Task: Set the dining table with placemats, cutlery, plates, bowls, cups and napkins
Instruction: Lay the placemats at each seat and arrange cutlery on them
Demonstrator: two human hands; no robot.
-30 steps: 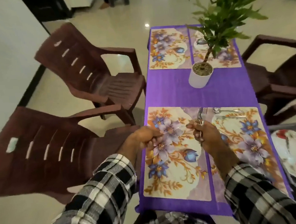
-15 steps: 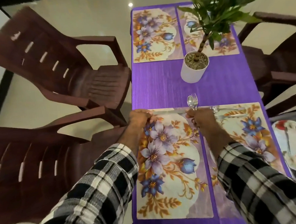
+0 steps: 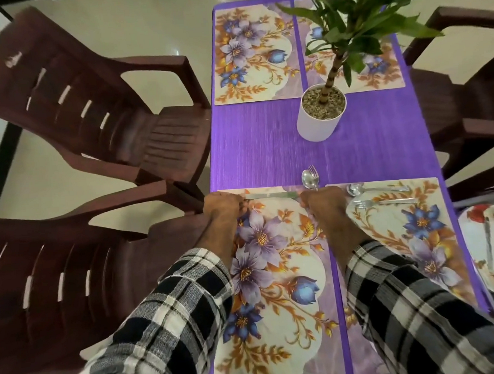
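Observation:
A floral placemat (image 3: 274, 272) lies near left on the purple tablecloth (image 3: 266, 145). A knife (image 3: 271, 195) lies flat along the mat's far edge, between my hands. My left hand (image 3: 224, 210) pinches the knife's left end with curled fingers. My right hand (image 3: 323, 203) is at the knife's other end and grips a spoon and fork (image 3: 311, 178), whose heads stick up past the mat. The near right placemat (image 3: 402, 235) carries a spoon (image 3: 376, 189) and a fork (image 3: 385, 202) across its far edge. Beyond the plant lie two more placemats (image 3: 255, 53), both bare as far as the leaves let me see.
A white pot (image 3: 320, 121) with a leafy plant stands mid-table. A flowered plate (image 3: 486, 247) holding more cutlery sits off the table's right edge. Brown plastic chairs stand on the left (image 3: 105, 108) and on the right (image 3: 466, 109).
Both hands moved from the middle of the near left placemat to its far edge. The knife now lies flat between them along that edge.

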